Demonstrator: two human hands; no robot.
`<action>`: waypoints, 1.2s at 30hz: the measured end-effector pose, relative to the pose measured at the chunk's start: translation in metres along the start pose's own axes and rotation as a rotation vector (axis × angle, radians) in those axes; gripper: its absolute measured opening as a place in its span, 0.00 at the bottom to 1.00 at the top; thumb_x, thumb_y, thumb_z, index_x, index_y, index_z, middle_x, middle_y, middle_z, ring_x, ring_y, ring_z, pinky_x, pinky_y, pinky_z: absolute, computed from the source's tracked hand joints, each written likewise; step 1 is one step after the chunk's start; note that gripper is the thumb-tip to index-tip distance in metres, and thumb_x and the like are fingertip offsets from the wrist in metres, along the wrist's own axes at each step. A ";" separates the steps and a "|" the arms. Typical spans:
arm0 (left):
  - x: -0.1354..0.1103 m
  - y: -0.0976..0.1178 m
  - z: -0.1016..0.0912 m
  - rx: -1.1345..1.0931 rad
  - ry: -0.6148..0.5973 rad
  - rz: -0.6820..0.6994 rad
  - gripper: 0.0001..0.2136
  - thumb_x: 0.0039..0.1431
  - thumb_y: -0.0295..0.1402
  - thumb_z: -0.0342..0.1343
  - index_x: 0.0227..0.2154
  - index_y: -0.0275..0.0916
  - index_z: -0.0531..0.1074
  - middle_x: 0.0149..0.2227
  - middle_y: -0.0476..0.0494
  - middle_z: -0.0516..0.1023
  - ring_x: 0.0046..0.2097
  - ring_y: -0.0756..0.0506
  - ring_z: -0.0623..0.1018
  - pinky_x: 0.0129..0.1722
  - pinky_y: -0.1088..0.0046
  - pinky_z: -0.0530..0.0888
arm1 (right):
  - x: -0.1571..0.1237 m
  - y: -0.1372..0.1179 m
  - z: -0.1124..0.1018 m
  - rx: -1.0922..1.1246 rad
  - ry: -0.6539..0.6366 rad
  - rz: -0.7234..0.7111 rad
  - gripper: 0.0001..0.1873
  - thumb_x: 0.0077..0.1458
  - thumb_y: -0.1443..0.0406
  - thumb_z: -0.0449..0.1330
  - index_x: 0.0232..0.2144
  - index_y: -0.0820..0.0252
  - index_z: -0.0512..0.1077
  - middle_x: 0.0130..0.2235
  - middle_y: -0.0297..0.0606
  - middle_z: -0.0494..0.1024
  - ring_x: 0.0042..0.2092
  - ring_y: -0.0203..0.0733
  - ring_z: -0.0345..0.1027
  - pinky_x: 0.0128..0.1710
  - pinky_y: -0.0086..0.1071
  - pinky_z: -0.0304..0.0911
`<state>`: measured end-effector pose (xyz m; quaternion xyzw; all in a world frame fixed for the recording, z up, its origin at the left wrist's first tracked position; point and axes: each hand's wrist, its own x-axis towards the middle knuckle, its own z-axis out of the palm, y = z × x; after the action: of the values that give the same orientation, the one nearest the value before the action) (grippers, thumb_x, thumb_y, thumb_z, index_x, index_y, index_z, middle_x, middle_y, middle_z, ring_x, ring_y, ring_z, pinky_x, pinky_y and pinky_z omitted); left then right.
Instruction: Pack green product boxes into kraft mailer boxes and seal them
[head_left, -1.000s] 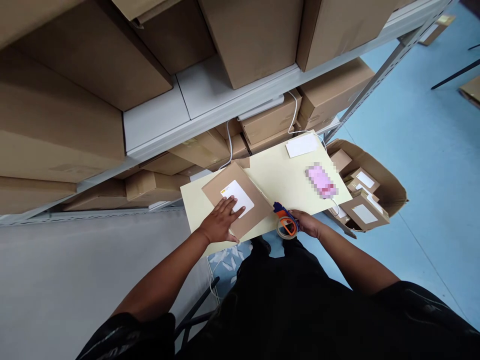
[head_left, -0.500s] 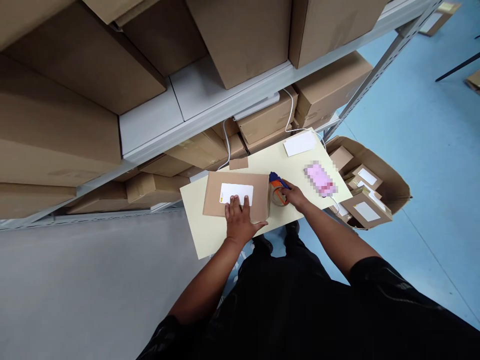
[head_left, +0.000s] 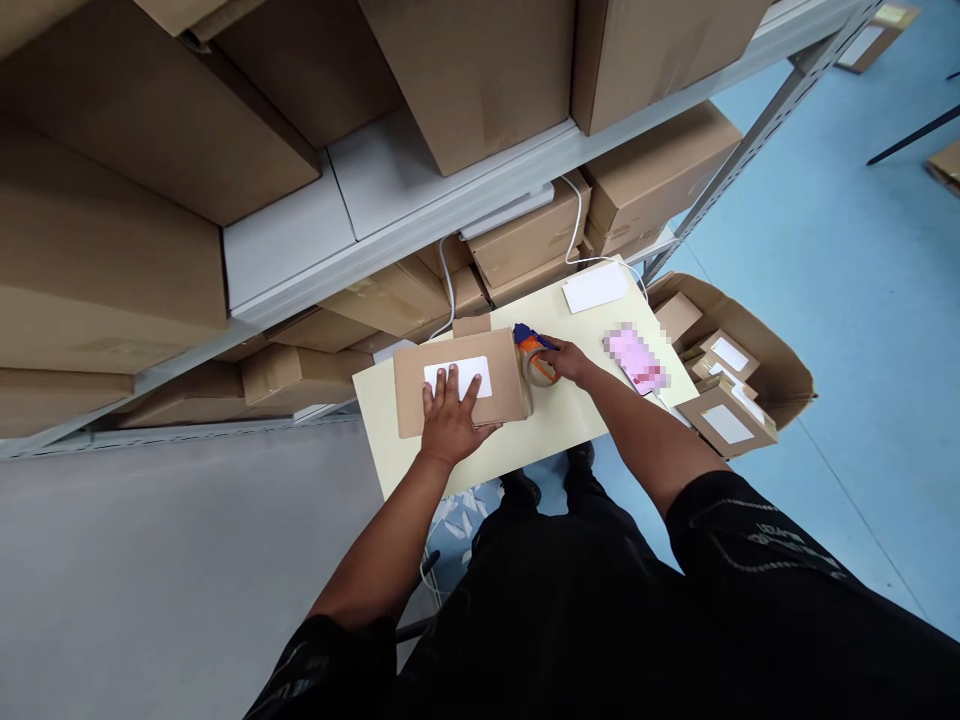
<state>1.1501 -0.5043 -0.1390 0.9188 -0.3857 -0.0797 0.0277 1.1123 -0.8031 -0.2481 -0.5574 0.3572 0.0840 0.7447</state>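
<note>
A flat brown cardboard box (head_left: pixel 495 395) with a white label lies on a small pale yellow table (head_left: pixel 555 420). My left hand (head_left: pixel 450 420) rests flat on top of it, fingers spread over the label. My right hand (head_left: pixel 566 360) grips an orange and blue tape dispenser (head_left: pixel 534 358) held against the box's right end. A small cardboard flap (head_left: pixel 472 325) lies just behind the box.
A pink object (head_left: pixel 636 360) and a white card (head_left: pixel 596 288) lie on the table's right part. An open carton (head_left: pixel 787 365) of small labelled parcels stands on the blue floor at right. Grey shelving (head_left: pixel 420 215) loaded with large cardboard boxes rises behind the table.
The box was turned from a diagonal to lie square and pushed back. My right hand brought the tape dispenser from the table's front edge up to the box's right end.
</note>
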 end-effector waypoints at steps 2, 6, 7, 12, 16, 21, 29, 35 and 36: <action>0.001 0.004 0.000 -0.002 -0.009 -0.015 0.47 0.56 0.59 0.65 0.73 0.43 0.58 0.78 0.28 0.42 0.77 0.23 0.43 0.72 0.34 0.41 | -0.001 0.005 -0.005 0.009 -0.012 -0.001 0.35 0.46 0.65 0.72 0.59 0.55 0.77 0.44 0.34 0.85 0.44 0.43 0.76 0.52 0.40 0.73; 0.003 0.006 -0.003 0.010 -0.033 -0.052 0.47 0.57 0.60 0.64 0.74 0.43 0.58 0.78 0.27 0.42 0.77 0.23 0.43 0.71 0.34 0.41 | -0.029 0.035 -0.021 -0.005 -0.011 -0.010 0.37 0.46 0.63 0.71 0.61 0.52 0.75 0.50 0.35 0.85 0.49 0.46 0.78 0.57 0.45 0.72; 0.003 0.006 -0.004 0.015 -0.040 -0.062 0.47 0.57 0.60 0.63 0.74 0.43 0.58 0.78 0.27 0.42 0.77 0.24 0.43 0.72 0.34 0.41 | -0.042 0.046 -0.025 -0.027 -0.010 -0.008 0.38 0.47 0.63 0.71 0.62 0.51 0.74 0.52 0.35 0.84 0.51 0.47 0.78 0.59 0.47 0.71; 0.007 0.019 -0.008 0.036 -0.069 -0.128 0.47 0.59 0.61 0.60 0.75 0.43 0.55 0.78 0.28 0.40 0.78 0.26 0.41 0.73 0.37 0.39 | -0.119 0.107 -0.028 -0.083 -0.025 0.032 0.39 0.51 0.59 0.67 0.66 0.50 0.71 0.58 0.35 0.81 0.59 0.53 0.75 0.65 0.50 0.66; 0.013 0.043 -0.007 0.024 -0.083 -0.218 0.48 0.59 0.61 0.60 0.76 0.43 0.52 0.78 0.27 0.39 0.78 0.25 0.40 0.72 0.35 0.41 | -0.153 0.135 -0.004 -0.037 0.054 0.029 0.40 0.52 0.57 0.65 0.68 0.47 0.69 0.63 0.34 0.78 0.64 0.53 0.71 0.68 0.50 0.62; 0.020 0.065 -0.010 -0.007 -0.105 -0.329 0.49 0.63 0.63 0.53 0.77 0.37 0.47 0.78 0.22 0.37 0.77 0.22 0.41 0.70 0.31 0.46 | -0.131 0.119 0.012 -0.014 0.175 -0.014 0.41 0.52 0.57 0.63 0.69 0.51 0.67 0.64 0.35 0.76 0.65 0.51 0.69 0.68 0.47 0.62; -0.006 0.021 -0.037 -0.009 -0.267 -0.040 0.57 0.51 0.65 0.64 0.76 0.41 0.49 0.78 0.26 0.36 0.76 0.20 0.47 0.70 0.39 0.54 | -0.051 0.030 -0.008 -0.006 0.091 0.039 0.38 0.49 0.64 0.64 0.64 0.56 0.73 0.49 0.37 0.84 0.47 0.46 0.78 0.49 0.39 0.74; -0.020 -0.019 -0.033 0.004 -0.276 0.236 0.63 0.44 0.60 0.72 0.77 0.41 0.46 0.78 0.28 0.32 0.78 0.24 0.41 0.73 0.42 0.46 | -0.021 -0.016 -0.005 -0.022 0.006 0.074 0.33 0.47 0.69 0.65 0.58 0.62 0.77 0.31 0.35 0.81 0.32 0.39 0.71 0.35 0.32 0.69; -0.021 -0.021 -0.030 0.009 -0.255 0.255 0.62 0.45 0.59 0.72 0.77 0.40 0.46 0.78 0.27 0.33 0.78 0.25 0.40 0.74 0.42 0.45 | -0.018 -0.018 -0.003 -0.033 0.001 0.077 0.33 0.46 0.69 0.65 0.58 0.62 0.78 0.30 0.34 0.80 0.30 0.38 0.70 0.34 0.32 0.68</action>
<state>1.1553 -0.4745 -0.1090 0.8450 -0.4996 -0.1899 -0.0156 1.1069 -0.8077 -0.2230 -0.5553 0.3777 0.1181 0.7315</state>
